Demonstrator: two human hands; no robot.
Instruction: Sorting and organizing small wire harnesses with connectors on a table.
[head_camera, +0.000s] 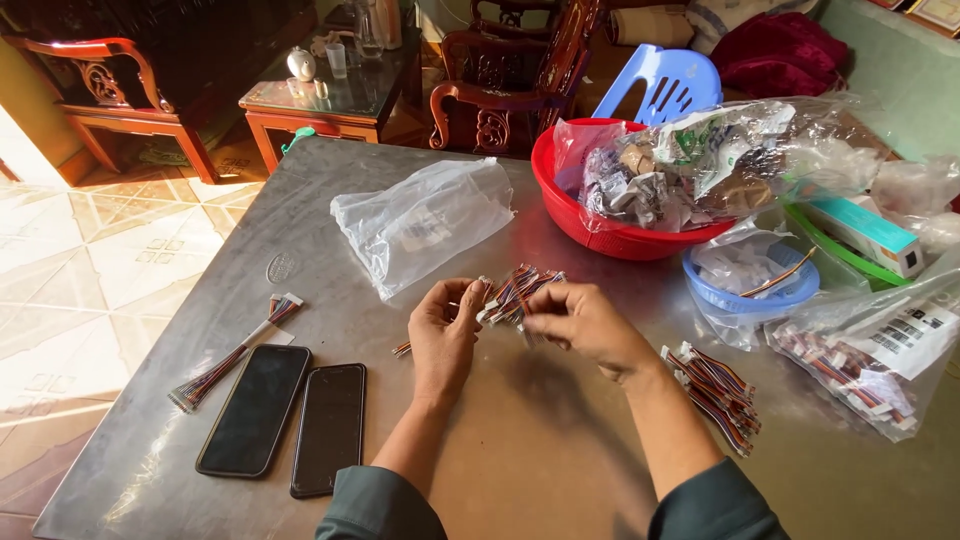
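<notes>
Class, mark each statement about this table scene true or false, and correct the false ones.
1. Both hands hold a bundle of multicoloured wires. True: the left hand and right hand grip it.
2. Three phones lie on the table. False: two black phones lie side by side.
3. The red basin holds crumpled plastic bags. True.
4. The blue basket sits left of the phones. False: it sits on the right side, by the red basin.
5. A clear plastic bag lies beyond the hands. True.
</notes>
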